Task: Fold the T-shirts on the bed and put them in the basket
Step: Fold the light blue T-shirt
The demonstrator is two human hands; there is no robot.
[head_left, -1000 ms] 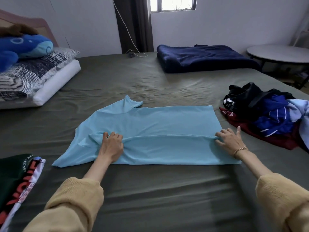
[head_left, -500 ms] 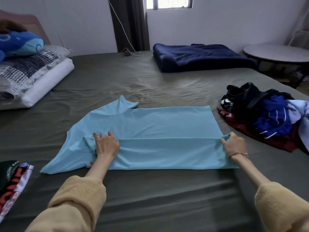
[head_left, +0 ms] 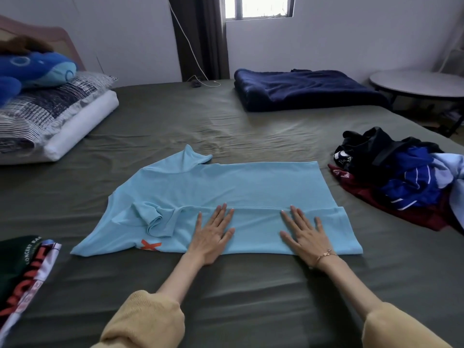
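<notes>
Pressing flat, fingers straight: left hand (head_left: 212,233), right hand (head_left: 305,233) on light-blue T-shirt (head_left: 226,187), seemingly half-folded.

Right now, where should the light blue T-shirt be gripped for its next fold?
Probably the far long edge of the light blue T-shirt, pinched near both ends from above, then drawn toward the person: that half lies flat and unfolded beyond the left hand and right hand.

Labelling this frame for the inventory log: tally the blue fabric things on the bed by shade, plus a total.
Light blue T-shirt spread flat under both hands: 1
Folded navy blanket: 1
Royal blue garment with white stripes in the clothes pile: 1
Blue plush toy on the pillows: 1
Total: 4
</notes>
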